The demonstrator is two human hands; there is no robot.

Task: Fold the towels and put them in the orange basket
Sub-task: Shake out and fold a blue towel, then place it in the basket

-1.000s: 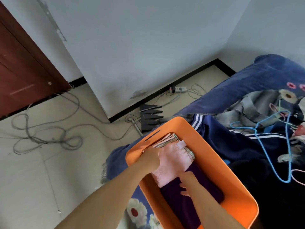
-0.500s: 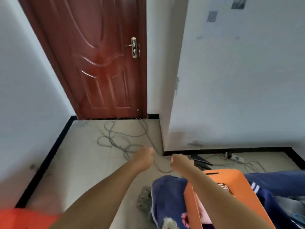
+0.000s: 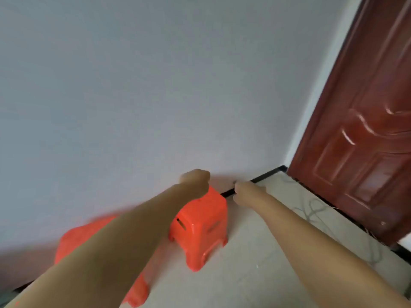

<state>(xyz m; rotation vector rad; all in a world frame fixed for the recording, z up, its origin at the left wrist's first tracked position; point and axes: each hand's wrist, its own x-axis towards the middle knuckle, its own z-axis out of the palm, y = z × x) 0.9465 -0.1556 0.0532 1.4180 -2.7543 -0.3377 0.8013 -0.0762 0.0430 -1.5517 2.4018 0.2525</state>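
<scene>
Neither the orange basket nor any towel is in view. My left hand (image 3: pixel 195 180) is stretched out ahead, its fingers curled into a fist with nothing in it, above a red plastic stool. My right hand (image 3: pixel 246 193) reaches forward beside it, fingers also curled shut and empty, in front of the black skirting board. The picture is blurred by motion.
A red plastic stool (image 3: pixel 200 227) stands on the tiled floor by the grey wall, and a second red stool (image 3: pixel 73 241) sits to its left, partly behind my left arm. A dark red door (image 3: pixel 364 130) is at the right, with grey cables (image 3: pixel 311 211) on the floor before it.
The view has swung left from the bed and basket to the wall, door and stools. Both hands left the towels in the basket and are now held out as empty fists.
</scene>
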